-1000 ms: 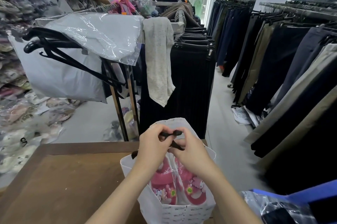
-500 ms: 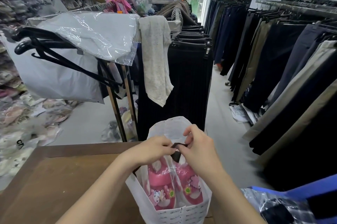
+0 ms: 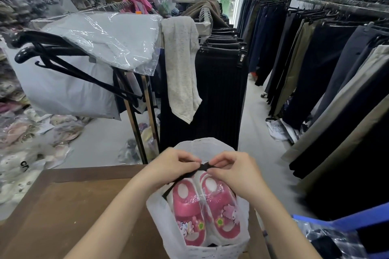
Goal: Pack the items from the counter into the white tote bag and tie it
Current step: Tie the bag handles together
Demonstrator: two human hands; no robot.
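The pink shoes (image 3: 205,214) already sit inside the white tote bag (image 3: 160,214), just below both hands. The left hand (image 3: 172,166) and right hand (image 3: 233,171) each pinch the black tie (image 3: 203,167) between them; I judge the knot is not finished.

Near rack: a clear plastic garment bag (image 3: 105,37) lay draped over its top, with black plastic hangers (image 3: 63,62) jutting out to the left.
Draped cloth: a pale speckled knit garment (image 3: 181,64) hung over the rack's end, in front of black pleated skirts (image 3: 219,90).
Right side: dark and khaki trousers (image 3: 328,81) hung in a long row.
Floor: scattered packaged goods (image 3: 31,136) lay at the left; white papers (image 3: 277,130) lay under the trouser row.
Background: two people stood by the shelves.
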